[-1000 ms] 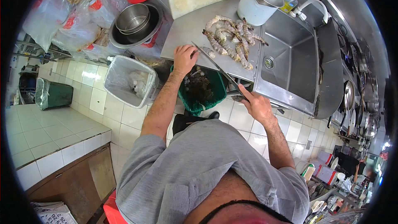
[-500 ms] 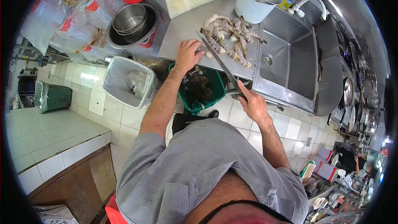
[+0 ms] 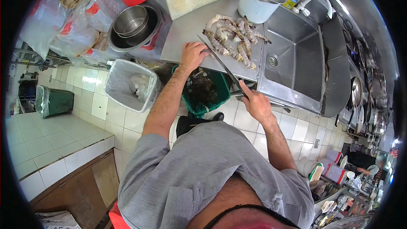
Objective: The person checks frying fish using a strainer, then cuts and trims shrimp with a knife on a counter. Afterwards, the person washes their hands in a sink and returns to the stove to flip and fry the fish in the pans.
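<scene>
My right hand (image 3: 257, 105) is closed round the handle of a long knife (image 3: 223, 66), whose blade points up and left across the counter's front edge. My left hand (image 3: 193, 55) presses down near the edge of the steel counter (image 3: 180, 38), its fingers curled over a shrimp (image 3: 207, 51). Most of that shrimp is hidden by the fingers and the blade. The knife's blade passes close beside my left fingertips; whether it touches the shrimp I cannot tell. A pile of several large grey shrimp (image 3: 243, 38) lies on the counter just right of the blade.
Right of the shrimp is a steel sink (image 3: 292, 55) with a white faucet (image 3: 313, 2). A white bucket (image 3: 256, 8) stands behind them. Below the counter edge sits a green-lined bin (image 3: 205, 89) with scraps. A grey bin (image 3: 131, 82) is to the left. Another person (image 3: 369, 169) is far right.
The knife and my right hand have shifted slightly up and left. Less of the shrimp under my left fingers shows now. The view has moved a little.
</scene>
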Action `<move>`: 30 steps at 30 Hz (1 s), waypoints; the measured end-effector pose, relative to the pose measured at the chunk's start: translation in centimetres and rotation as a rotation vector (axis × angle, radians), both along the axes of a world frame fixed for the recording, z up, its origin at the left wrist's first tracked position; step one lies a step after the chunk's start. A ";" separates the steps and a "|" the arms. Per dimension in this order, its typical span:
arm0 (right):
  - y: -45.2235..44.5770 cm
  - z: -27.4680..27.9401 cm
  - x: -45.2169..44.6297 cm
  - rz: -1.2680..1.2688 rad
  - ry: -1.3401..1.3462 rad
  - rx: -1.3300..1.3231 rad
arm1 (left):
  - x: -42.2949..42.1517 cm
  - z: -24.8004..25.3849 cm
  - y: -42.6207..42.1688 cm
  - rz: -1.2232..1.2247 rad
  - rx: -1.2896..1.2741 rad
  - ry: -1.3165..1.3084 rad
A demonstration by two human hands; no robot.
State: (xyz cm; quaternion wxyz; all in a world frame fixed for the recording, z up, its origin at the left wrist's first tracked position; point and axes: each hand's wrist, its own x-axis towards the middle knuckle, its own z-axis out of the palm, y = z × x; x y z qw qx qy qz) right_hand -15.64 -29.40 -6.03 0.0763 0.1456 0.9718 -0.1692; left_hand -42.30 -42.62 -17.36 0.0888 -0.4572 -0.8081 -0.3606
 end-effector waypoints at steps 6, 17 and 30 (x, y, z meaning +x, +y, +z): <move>0.7 -0.8 0.6 -0.020 0.137 -0.113 | 0.4 0.4 0.2 0.029 -0.074 -0.054; 0.3 -0.8 1.5 -0.258 0.169 -0.347 | -2.9 3.0 0.2 0.188 0.100 -0.564; 0.1 -2.2 0.5 -0.192 0.264 -0.412 | -2.3 1.8 1.1 0.231 -0.181 -0.151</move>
